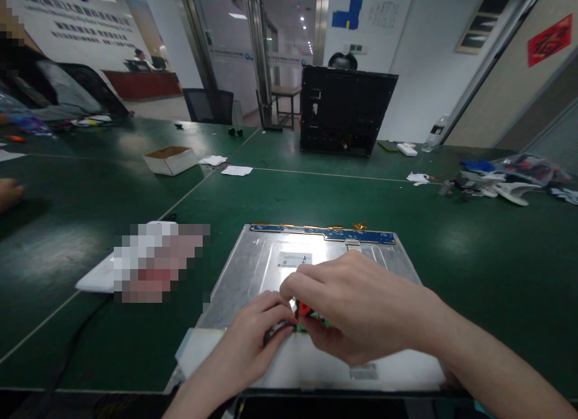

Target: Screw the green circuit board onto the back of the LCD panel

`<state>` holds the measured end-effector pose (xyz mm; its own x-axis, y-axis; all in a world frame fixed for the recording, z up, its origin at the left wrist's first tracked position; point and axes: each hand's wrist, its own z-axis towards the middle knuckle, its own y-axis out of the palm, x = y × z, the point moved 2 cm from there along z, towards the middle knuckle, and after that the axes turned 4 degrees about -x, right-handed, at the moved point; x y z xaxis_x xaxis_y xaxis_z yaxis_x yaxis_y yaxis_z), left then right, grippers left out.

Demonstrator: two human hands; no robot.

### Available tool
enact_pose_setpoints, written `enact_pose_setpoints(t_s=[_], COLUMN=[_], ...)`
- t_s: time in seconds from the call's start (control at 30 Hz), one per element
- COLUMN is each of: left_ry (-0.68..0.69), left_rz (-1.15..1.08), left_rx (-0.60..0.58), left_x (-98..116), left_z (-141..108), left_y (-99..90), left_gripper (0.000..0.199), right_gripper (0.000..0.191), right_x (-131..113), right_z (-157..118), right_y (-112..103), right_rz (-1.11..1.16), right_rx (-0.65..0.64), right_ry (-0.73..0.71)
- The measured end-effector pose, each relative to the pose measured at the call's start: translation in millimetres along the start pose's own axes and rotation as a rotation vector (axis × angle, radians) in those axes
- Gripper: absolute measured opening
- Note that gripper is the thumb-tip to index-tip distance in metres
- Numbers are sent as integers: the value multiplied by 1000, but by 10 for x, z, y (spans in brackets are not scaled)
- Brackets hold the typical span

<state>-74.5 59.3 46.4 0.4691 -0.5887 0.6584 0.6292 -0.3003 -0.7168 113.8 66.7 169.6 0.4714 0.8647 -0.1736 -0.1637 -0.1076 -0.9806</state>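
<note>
A silver metal panel point(239, 286) lies flat at the near table edge, with a blue circuit strip point(370, 235) along its far side and a white sheet over its near part. My right hand point(352, 304) is closed round a red and black tool point(304, 309), its tip pointing down at the panel's middle. Beside it, my left hand point(253, 335) rests on the panel, fingers pinched near the tool's tip and a small green part point(298, 327). What the left fingers hold is too hidden to name.
The green table point(135, 196) carries an open box point(169, 161), white papers point(237, 170), a black upright panel point(347, 109), a bottle point(436, 135) and bagged items point(519, 169). A white object point(97, 274) with a black cable lies left. Another person's hand point(9, 193) shows at the left edge.
</note>
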Motion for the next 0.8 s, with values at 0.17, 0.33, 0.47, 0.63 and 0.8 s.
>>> enact_pose_setpoints(t_s=[0.17,0.33,0.47,0.63,0.8], left_ry=[10,-2,-29,-18,-19], left_rz=[-43,-74,-42,-34,-59], left_rx=[-12,-71,-92,-79,-78], left_x=[14,4,24,29,-5], left_z=[30,41,49,47,27], left_y=[-13,-12,-29,-28,1], left_gripper=[18,17,13,14,15], right_gripper=[8,12,28,26,29], right_x=[-68,0,155,200,96], right_z=[-54,-23,5,-1,-1], right_y=[120,280,420,579,625], right_rz=[-14,107,253,337,334], right_rx=[142,307,575,746,847], right_ry=[79,176,216,202,126])
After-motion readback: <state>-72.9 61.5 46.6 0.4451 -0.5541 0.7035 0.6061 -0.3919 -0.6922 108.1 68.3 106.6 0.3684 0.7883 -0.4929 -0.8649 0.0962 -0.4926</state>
